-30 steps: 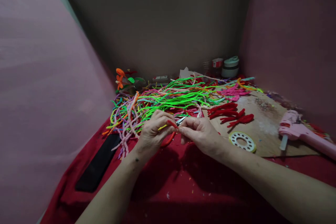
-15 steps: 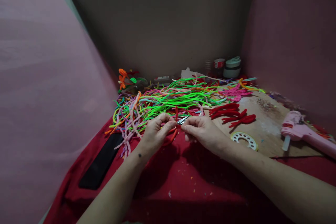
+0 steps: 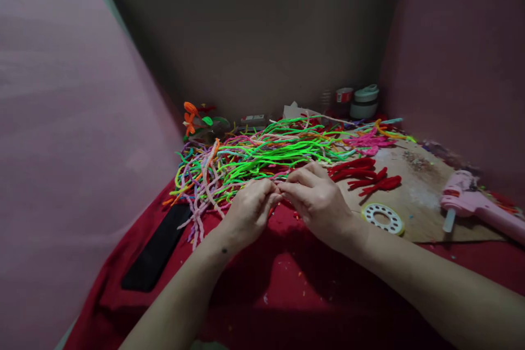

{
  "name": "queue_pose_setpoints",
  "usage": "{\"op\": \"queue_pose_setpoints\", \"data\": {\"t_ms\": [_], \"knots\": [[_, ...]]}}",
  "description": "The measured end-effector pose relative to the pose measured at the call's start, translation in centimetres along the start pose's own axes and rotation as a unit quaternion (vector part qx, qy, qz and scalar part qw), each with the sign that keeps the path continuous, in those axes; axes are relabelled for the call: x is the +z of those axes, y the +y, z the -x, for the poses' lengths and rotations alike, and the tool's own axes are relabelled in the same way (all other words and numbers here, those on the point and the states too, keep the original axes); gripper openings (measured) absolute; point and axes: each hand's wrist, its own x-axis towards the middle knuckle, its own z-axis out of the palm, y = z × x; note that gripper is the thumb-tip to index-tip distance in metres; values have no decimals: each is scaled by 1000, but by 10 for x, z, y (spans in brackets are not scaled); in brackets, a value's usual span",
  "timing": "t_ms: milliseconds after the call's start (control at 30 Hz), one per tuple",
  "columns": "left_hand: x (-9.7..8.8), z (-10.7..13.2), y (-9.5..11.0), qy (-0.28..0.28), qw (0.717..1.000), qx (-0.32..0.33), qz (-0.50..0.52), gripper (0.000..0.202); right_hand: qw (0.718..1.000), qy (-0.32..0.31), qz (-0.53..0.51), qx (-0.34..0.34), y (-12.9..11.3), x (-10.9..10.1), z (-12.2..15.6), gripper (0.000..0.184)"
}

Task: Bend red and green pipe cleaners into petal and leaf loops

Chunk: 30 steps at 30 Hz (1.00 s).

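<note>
My left hand [image 3: 248, 213] and my right hand [image 3: 318, 199] meet fingertip to fingertip over the red cloth [image 3: 287, 290], at the near edge of a heap of coloured pipe cleaners [image 3: 262, 156]. Both hands are pinched closed. What they pinch is hidden between the fingers; a bit of red shows just below them. The small scissors seen earlier are out of sight.
A brown board [image 3: 414, 208] on the right carries red pipe-cleaner pieces [image 3: 365, 175], a white ring with holes [image 3: 383, 217] and a pink glue gun [image 3: 471, 205]. A black flat strip [image 3: 158, 249] lies left. Orange pipe-cleaner flowers [image 3: 192, 117] and small tubs [image 3: 363, 101] stand at the back wall.
The scissors and the red piece that showed between my fingers are now covered. My right hand has moved forward and over the spot, and both hands have closed in together.
</note>
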Motion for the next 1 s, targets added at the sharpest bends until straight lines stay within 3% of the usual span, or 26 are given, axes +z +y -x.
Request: {"op": "queue_pose_setpoints", "data": {"t_ms": [100, 200, 300, 433, 633, 733, 800, 1000], "knots": [[0, 0, 1, 13, 999, -28, 33, 17, 974, -89, -157, 134, 1, -3, -4, 22], [1, -1, 3, 23, 997, -47, 62, 18, 894, -181, -309, 272, 2, -7, -9, 25], [1, -2, 5, 27, 990, -76, 112, 18, 831, -224, -371, 349, 4, -8, -12, 23], [-7, -4, 5, -18, 949, -164, 270, 23, 836, -179, -373, 359, 8, -6, -11, 17], [-15, -5, -2, -25, 919, -182, 349, 13, 842, -130, -376, 364, 6, -3, -9, 16], [-8, -4, -3, -68, 853, -225, 466, 16, 833, -113, -398, 367, 1, -3, -9, 17], [-3, -5, -3, -63, 825, -233, 511, 18, 825, -108, -413, 370, 0, -2, -9, 16], [1, -5, 0, -43, 833, -238, 497, 17, 785, -123, -484, 366, 3, 4, -5, 9]]}}
